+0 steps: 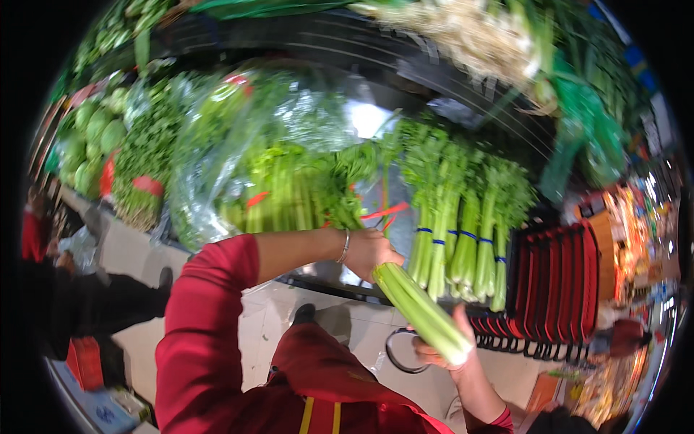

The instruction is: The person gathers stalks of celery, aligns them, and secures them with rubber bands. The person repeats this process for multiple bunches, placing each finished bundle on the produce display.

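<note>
A bunch of celery [420,312] slants down to the right between my hands. My left hand [371,254], with a bangle at the wrist, grips it near its leafy upper part. Around the pale root end lies my right hand [461,339], its thumb on the far side. A roll of tape [391,358] hangs at the fingers of my right hand. Banded celery bunches [455,249] with blue ties lie side by side just beyond my hands. More celery [287,190] is heaped left of them, by red tape strips [386,211].
Clear plastic bags [209,163] cover greens at the left, beside round green vegetables [97,130]. Stacked red and black baskets [558,282] stand at the right. Spring onions [466,38] lie on the upper shelf near a green bag [591,130]. Another person [81,298] is at the far left.
</note>
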Motion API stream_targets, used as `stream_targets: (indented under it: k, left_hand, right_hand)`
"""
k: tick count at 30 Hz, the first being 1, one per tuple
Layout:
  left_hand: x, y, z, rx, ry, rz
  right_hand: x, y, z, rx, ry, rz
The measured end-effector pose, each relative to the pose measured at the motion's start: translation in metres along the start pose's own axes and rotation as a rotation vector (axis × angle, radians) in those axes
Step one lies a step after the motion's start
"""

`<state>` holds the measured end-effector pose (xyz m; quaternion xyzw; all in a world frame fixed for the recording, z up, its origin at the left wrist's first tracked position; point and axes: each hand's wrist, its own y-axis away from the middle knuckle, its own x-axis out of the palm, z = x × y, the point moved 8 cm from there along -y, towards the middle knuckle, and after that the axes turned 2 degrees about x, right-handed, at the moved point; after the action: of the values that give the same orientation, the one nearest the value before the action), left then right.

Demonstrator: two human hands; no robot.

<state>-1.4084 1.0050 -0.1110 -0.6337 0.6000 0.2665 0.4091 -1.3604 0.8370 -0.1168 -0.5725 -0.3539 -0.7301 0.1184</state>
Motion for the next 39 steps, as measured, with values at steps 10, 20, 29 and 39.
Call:
stream_targets:
  k: [10, 20, 29, 39]
  left_hand:
    - [-0.023, -0.048, -0.173, -0.552, 0.763, 0.274]
    - [0.071, 0.057, -0.216, -0.554, 1.262, -0.297]
    - [0.095, 0.109, -0.235, -0.624, 1.14, -0.372]
    - [0.029, 0.186, -0.239, -0.708, 0.422, -0.886]
  right_hand:
    - [0.003, 0.137, 0.016, -0.56, 0.869, -0.077]
    - [0.003, 0.088, -0.041, -0.451, 1.232, -0.11]
    - [0.024, 0.012, -0.087, -0.866, 0.565, -0.147]
    - [0.042, 0.009, -0.105, -1.237, 0.553, -0.229]
